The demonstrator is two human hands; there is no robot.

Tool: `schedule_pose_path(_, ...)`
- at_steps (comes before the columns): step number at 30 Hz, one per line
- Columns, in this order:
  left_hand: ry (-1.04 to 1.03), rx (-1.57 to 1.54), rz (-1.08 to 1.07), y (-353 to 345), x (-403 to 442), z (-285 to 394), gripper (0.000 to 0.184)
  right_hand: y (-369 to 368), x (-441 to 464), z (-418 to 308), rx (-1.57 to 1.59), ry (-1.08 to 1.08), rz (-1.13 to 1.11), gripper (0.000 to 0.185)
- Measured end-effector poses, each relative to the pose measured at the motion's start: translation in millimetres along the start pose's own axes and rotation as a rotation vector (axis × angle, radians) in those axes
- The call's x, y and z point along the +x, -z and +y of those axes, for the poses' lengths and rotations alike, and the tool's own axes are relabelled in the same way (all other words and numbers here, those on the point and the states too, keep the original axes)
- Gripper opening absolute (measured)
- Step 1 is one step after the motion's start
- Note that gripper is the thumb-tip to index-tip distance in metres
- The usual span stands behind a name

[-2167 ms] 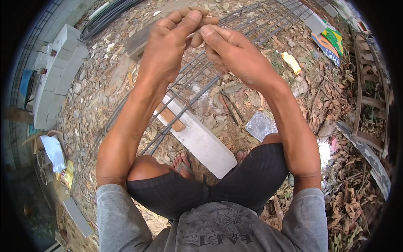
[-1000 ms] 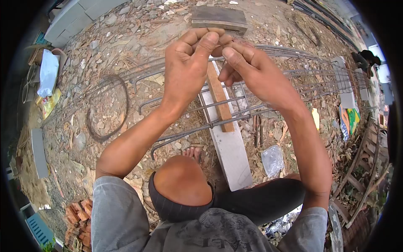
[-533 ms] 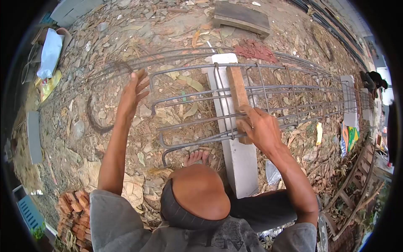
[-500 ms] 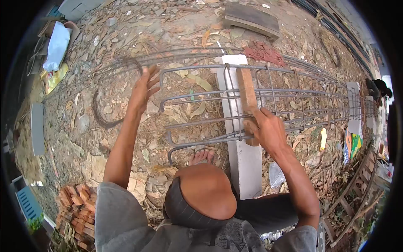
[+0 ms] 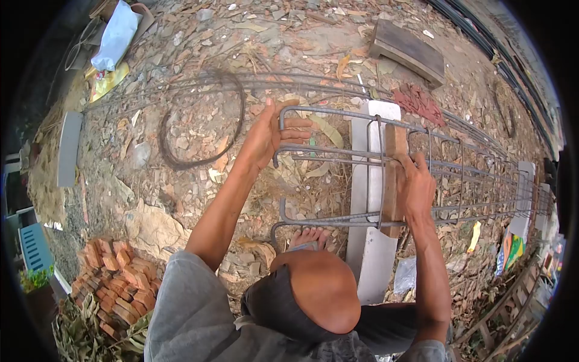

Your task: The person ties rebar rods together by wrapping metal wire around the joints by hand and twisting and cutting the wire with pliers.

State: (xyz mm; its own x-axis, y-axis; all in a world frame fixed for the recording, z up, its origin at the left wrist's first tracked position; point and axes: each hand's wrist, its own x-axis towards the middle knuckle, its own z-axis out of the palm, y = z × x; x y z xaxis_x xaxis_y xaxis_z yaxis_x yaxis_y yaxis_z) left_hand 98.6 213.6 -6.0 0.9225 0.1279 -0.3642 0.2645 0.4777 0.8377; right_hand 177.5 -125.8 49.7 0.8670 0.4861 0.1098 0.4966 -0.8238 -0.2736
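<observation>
Several steel reinforcing bars with hooked ends form a long cage (image 5: pixel 338 112), tied with square stirrups and lying across a pale concrete beam (image 5: pixel 369 265). My left hand (image 5: pixel 271 136) is at the hooked ends of the upper bars, its fingers stretched out and apart; whether it touches the steel I cannot tell. A brown wooden block (image 5: pixel 395 142) stands among the bars next to the beam. My right hand (image 5: pixel 417 187) has its fingers bent around the block's middle, close to the centre bars. The palm side of that hand is hidden.
A loop of thin wire (image 5: pixel 241 117) lies on the leaf-strewn ground to the left. Broken bricks (image 5: pixel 117 277) are piled at lower left. A dark slab (image 5: pixel 407 51) and red cloth (image 5: pixel 417 105) lie beyond the cage. A wooden ladder (image 5: pixel 506 314) is at lower right.
My left hand has moved right, from beside the wire loop to the hooked bar ends. My right hand sits slightly farther up the block. The whole view has shifted.
</observation>
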Motion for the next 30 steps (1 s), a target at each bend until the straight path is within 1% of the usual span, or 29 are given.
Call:
schedule_pose_path(2, 0.021, 0.011, -0.003, -6.2, -4.8, 4.5, 0.085, -0.5, 2.8, -0.3, 0.000, -0.001, 0.017, 0.016)
schedule_pose_path(5, 0.039, -0.029, 0.040, -12.5, -7.1, 8.2, 0.085, -4.0, -3.9, 9.9, 0.120, 0.046, 0.019, 0.018)
schedule_pose_path(7, 0.061, -0.077, 0.064, -15.7, -10.0, 8.2, 0.086, -2.7, -6.4, 5.0, 0.132, 0.023, 0.034, 0.019)
schedule_pose_path(10, 0.063, -0.209, 0.194, -30.2, -9.1, 4.4, 0.079, -6.1, -9.9, 7.8, 0.186, 0.001, 0.058, 0.020)
schedule_pose_path(13, 0.059, -0.333, 0.233, -29.1, -6.7, -1.8, 0.070, -12.1, -8.2, 8.1, 0.266, -0.003, 0.068, 0.020)
schedule_pose_path(16, 0.045, -0.261, 0.171, -10.6, -2.4, -15.2, 0.063, -10.7, -9.6, 10.8, 0.298, -0.034, 0.053, 0.018)
schedule_pose_path(19, 0.049, -0.304, 0.070, -2.4, -5.2, -12.3, 0.061, -7.7, -8.7, 14.6, 0.298, -0.044, 0.031, 0.016)
schedule_pose_path(22, 0.064, -0.140, 0.171, -12.8, -13.1, 0.3, 0.062, -7.4, -8.6, 17.1, 0.341, -0.043, 0.024, 0.016)
schedule_pose_path(24, -0.159, 0.312, 0.376, -4.8, -14.7, 2.4, 0.062, -8.2, -9.2, 17.6, 0.386, -0.041, 0.044, 0.016)
schedule_pose_path(25, -0.280, 0.538, 0.473, -13.9, -17.8, 10.8, 0.063, -8.8, -9.4, 18.2, 0.391, -0.048, 0.041, 0.016)
schedule_pose_path(26, -0.431, 0.876, 0.572, -22.3, -29.1, 21.7, 0.051, -9.4, -10.0, 18.8, 0.396, -0.056, 0.039, 0.016)
schedule_pose_path(29, -0.239, 0.755, 0.311, -49.8, -46.0, 46.0, 0.038, -6.4, -14.3, 20.0, 0.401, -0.090, 0.012, 0.016)
schedule_pose_path(30, -0.322, 0.899, 0.184, -66.3, -47.8, 46.0, 0.034, -8.6, -16.5, 21.6, 0.389, -0.096, 0.004, 0.016)
